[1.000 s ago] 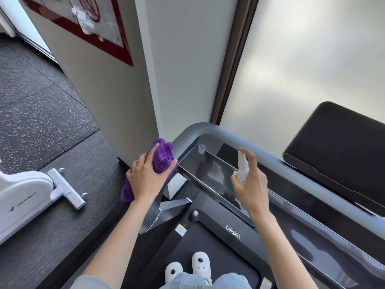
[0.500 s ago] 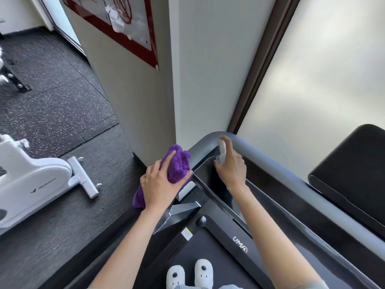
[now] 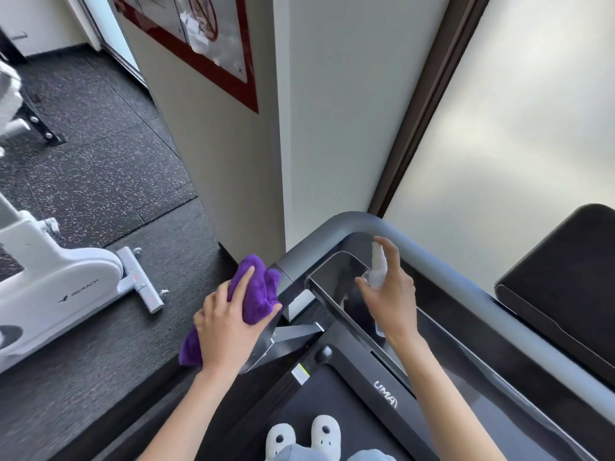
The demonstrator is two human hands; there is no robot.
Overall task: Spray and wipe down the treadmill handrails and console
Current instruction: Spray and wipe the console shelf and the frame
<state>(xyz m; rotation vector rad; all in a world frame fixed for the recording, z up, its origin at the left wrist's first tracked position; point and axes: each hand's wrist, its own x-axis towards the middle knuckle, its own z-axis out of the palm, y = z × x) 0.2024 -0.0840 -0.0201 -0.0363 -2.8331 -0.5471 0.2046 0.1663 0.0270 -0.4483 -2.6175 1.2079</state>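
Right hand [image 3: 389,294] grips spray bottle [image 3: 377,267], index finger on the nozzle top. Half a second ago it was at the far-left bend of the handrail [image 3: 352,221]; now it has drawn back right and nearer, over the left end of the glossy console [image 3: 336,281]. Reads as spraying moving from rail corner to console. Whether mist is leaving the nozzle: cannot tell.

Left hand [image 3: 229,324] has stayed put, fingers curled over purple cloth [image 3: 256,291], pressing it on the left rail. Wipe stroke likely next.
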